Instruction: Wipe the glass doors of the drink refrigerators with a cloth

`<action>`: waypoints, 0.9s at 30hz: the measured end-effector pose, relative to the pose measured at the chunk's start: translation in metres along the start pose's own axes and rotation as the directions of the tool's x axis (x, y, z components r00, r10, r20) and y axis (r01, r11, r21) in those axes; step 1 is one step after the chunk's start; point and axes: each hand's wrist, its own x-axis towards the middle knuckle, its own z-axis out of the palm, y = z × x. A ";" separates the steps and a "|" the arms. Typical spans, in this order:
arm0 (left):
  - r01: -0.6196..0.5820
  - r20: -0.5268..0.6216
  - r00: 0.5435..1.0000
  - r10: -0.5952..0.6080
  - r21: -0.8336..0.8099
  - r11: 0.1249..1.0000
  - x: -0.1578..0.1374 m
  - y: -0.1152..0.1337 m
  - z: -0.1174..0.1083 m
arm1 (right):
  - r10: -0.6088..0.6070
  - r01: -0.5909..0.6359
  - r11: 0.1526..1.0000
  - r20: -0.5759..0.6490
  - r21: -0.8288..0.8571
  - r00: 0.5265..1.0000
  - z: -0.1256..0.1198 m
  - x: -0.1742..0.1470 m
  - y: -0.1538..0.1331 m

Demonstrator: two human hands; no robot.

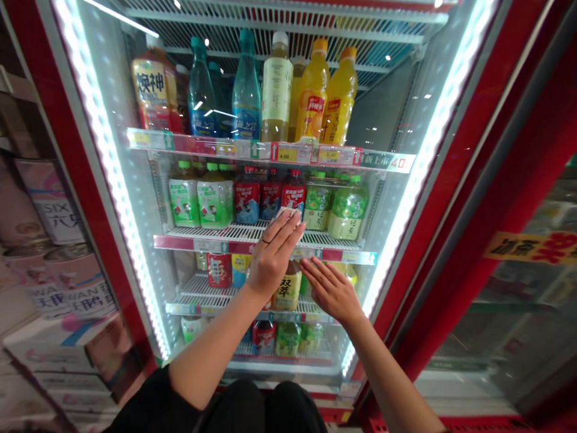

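Observation:
My left hand [276, 251] lies with its fingers stretched out over a small white tissue [300, 232], pressing it toward the glass front of a drinks fridge [392, 114]. A thin dark ring is on one of its fingers. Only the edges of the tissue show past the fingertips. Lower and to the right, my right hand [332, 290] is flat, fingers extended and close together, with nothing visible in it. Whether its palm touches the glass I cannot tell. Behind the hands stand a red-labelled bottle [294, 185] and a yellow-labelled bottle [288, 288].
Bright light strips [97, 144] run down both sides inside the red-framed fridge. Its shelves [202, 242] hold rows of bottles. Stacked cans [81, 276] and boxes [49, 355] stand at the left. Another red-framed fridge [509, 204] is at the right. My knees [265, 409] are below.

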 end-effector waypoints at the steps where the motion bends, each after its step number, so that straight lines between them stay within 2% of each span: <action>1: -0.027 0.030 0.999 0.027 -0.007 1.000 -0.004 0.004 0.002 | 0.020 -0.020 1.000 -0.006 -0.003 1.000 0.001 -0.003 -0.003; 4: -0.118 0.116 0.986 0.120 -0.020 0.993 -0.021 0.008 -0.005 | 0.057 -0.057 0.998 -0.014 0.007 0.998 0.005 -0.008 -0.008; 7: -0.180 0.172 0.968 0.182 -0.027 0.983 -0.031 0.000 -0.023 | 0.078 -0.077 0.996 -0.013 0.041 0.997 0.006 -0.011 -0.008; 10: -0.136 0.157 0.979 0.133 0.008 0.991 -0.025 -0.010 -0.032 | 0.220 -0.219 0.976 -0.050 0.015 0.974 0.006 -0.018 -0.005; 13: -0.049 0.058 0.997 0.047 0.036 0.998 -0.008 -0.006 -0.021 | 0.319 -0.322 0.946 -0.068 -0.036 0.945 0.008 -0.025 0.000; 16: -0.036 0.014 0.999 0.036 0.026 0.999 0.005 0.009 0.001 | 0.319 -0.322 0.946 -0.064 -0.045 0.946 0.013 -0.029 0.003; 19: -0.094 0.059 0.994 0.093 0.023 0.995 0.004 0.022 0.011 | 0.329 -0.331 0.943 -0.068 -0.025 0.942 0.016 -0.031 0.004; 23: -0.166 0.144 0.977 0.159 0.034 0.986 -0.010 0.018 -0.002 | 0.300 -0.299 0.954 0.021 -0.032 0.954 0.012 -0.034 0.006; 25: -0.191 0.149 0.972 0.182 0.048 0.980 -0.013 0.010 -0.009 | 0.292 -0.290 0.957 0.074 -0.033 0.954 0.009 -0.035 0.008; 27: -0.177 0.123 0.978 0.168 0.061 0.982 -0.011 0.005 -0.010 | 0.284 -0.282 0.959 0.077 -0.037 0.956 0.007 -0.034 0.009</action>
